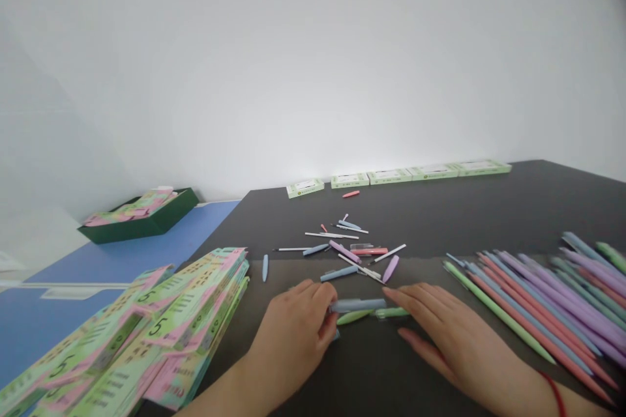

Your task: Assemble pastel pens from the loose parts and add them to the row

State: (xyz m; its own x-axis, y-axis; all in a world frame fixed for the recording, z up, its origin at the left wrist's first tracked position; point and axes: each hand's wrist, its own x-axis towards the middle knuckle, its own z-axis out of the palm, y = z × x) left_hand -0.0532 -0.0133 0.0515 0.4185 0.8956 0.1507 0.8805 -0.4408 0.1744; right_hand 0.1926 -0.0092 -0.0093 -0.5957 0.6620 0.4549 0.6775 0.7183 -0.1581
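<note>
My left hand (302, 320) is closed, with a blue pen barrel (359, 304) pinched between thumb and fingers and pointing right. Its far end comes close to the fingertips of my right hand (437, 326); whether they touch I cannot tell. That right hand is open, thumb apart from straight fingers, palm toward the table. Under the blue barrel lie a lime green pen part (355, 317) and a green capped piece (391, 313). Just beyond my hands are scattered a blue pen part (339, 273), a purple piece (390, 269), a red piece (370, 251) and several white refills (331, 235).
Pastel pens (533, 300) lie in rows at the right. Printed pen boxes (180, 313) are piled at the left. Flat green boxes (390, 176) line the back edge of the black table (440, 208). A dark green tray (147, 229) of packaging stands on a blue surface (117, 264).
</note>
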